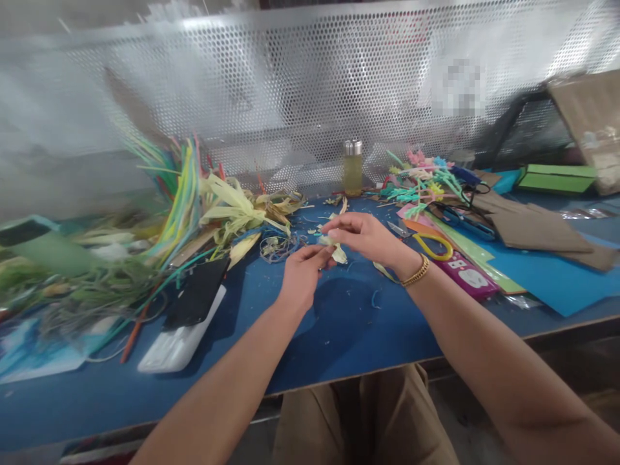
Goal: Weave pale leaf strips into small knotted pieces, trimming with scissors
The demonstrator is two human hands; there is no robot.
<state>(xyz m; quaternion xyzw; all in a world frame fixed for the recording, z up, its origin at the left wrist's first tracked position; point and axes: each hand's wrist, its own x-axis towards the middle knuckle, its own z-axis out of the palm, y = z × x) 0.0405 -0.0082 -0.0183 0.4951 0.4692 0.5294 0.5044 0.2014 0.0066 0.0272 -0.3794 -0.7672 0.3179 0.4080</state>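
Observation:
Both of my hands meet above the middle of the blue table (339, 323). Between them is a small pale yellow strip of dried husk (335, 248). My left hand (303, 274) pinches its near end with closed fingers. My right hand (368, 237), a gold bracelet on its wrist, curls its fingers over the top of the same piece. A short end of the strip hangs below my right fingers.
A heap of yellow and green husk strips (227, 206) lies at left, with a black phone (196, 294) on a white case. Yellow-handled scissors (429, 242), coloured paper sheets (547, 274), pipe cleaners (421, 177) and a small bottle (352, 166) lie right and behind. A perforated metal screen (310, 84) backs the table.

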